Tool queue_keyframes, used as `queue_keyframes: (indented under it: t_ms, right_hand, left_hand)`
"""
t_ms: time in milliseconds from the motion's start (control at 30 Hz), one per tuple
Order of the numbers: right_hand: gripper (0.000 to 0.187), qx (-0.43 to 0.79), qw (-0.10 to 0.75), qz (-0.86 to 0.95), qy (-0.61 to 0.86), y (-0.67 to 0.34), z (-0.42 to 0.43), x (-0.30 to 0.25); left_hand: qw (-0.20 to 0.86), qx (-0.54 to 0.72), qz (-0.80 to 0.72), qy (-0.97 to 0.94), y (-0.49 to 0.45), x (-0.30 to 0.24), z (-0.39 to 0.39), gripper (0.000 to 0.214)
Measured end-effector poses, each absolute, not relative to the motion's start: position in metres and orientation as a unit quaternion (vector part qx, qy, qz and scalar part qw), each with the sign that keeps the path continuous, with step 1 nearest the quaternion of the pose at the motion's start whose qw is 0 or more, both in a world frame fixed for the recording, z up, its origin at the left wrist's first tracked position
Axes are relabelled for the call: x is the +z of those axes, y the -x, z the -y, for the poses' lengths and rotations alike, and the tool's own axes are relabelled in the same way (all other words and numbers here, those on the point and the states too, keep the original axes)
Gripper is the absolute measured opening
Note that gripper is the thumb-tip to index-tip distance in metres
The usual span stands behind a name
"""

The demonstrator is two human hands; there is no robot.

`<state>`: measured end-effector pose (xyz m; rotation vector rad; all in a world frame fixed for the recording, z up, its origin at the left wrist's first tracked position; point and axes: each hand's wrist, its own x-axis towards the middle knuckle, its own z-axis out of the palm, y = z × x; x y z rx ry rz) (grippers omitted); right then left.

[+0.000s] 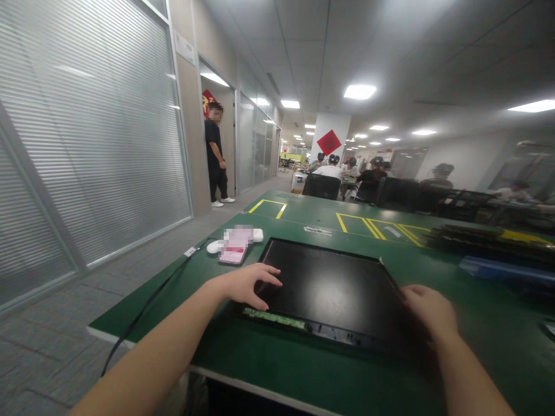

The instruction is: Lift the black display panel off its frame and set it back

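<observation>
A dark, flat display panel (333, 283) lies screen up on the green table in front of me. Along its near edge runs a narrow green circuit strip (275, 318), with a darker strip continuing to the right. My left hand (249, 285) is over the panel's left edge, thumb and fingers spread apart. At the right edge, my right hand (429, 309) is closed around the frame, its fingers partly hidden and slightly blurred.
A phone (235, 245) leans on a white object at the panel's far left. A black cable (151, 300) hangs over the table's left edge. Dark stacked parts (472, 238) and a blue item (489, 268) lie to the right. A person (215, 153) stands in a doorway; others sit farther back.
</observation>
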<state>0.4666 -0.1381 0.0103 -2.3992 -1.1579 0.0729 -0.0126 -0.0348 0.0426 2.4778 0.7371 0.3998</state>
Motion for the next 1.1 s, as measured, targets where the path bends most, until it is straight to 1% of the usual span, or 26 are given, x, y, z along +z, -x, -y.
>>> queue_keyframes:
  t_ms: [200,433,533,600,633,733,800,967,1033,1100]
  right_hand:
    - [0.041,0.054,0.229,0.397,0.887,-0.469,0.135,0.008]
    - [0.040,0.060,0.234,0.404,0.882,-0.468,0.136,0.009]
    - [0.042,0.068,0.229,0.399,0.886,-0.468,0.137,0.011]
    - [0.042,0.074,0.229,0.393,0.887,-0.468,0.137,0.011]
    - [0.041,0.079,0.230,0.391,0.888,-0.468,0.137,0.011]
    - [0.040,0.092,0.237,0.387,0.887,-0.468,0.137,0.011]
    - [0.039,0.094,0.241,0.384,0.886,-0.467,0.137,0.012]
    - [0.037,0.098,0.258,0.372,0.886,-0.470,0.138,0.013]
    - [0.039,0.090,0.269,0.365,0.887,-0.474,0.139,0.012]
    - [0.043,0.066,0.268,0.358,0.892,-0.480,0.139,0.010]
  left_hand:
    - [0.244,0.144,-0.249,-0.926,0.007,0.038,0.034,0.057]
    - [0.240,0.131,-0.227,-0.935,0.007,0.034,0.031,0.051]
    - [0.245,0.135,-0.237,-0.931,0.008,0.034,0.033,0.056]
    - [0.249,0.148,-0.256,-0.922,0.008,0.033,0.033,0.061]
    - [0.247,0.160,-0.271,-0.916,0.007,0.031,0.033,0.059]
    - [0.218,0.205,-0.334,-0.894,0.004,0.024,0.028,0.038]
    - [0.195,0.224,-0.378,-0.877,0.000,0.019,0.023,0.033]
    - [0.145,0.244,-0.479,-0.831,-0.005,0.009,0.016,0.045]
    - [0.126,0.244,-0.500,-0.821,-0.004,0.008,0.015,0.046]
    - [0.131,0.236,-0.501,-0.823,-0.003,0.008,0.013,0.046]
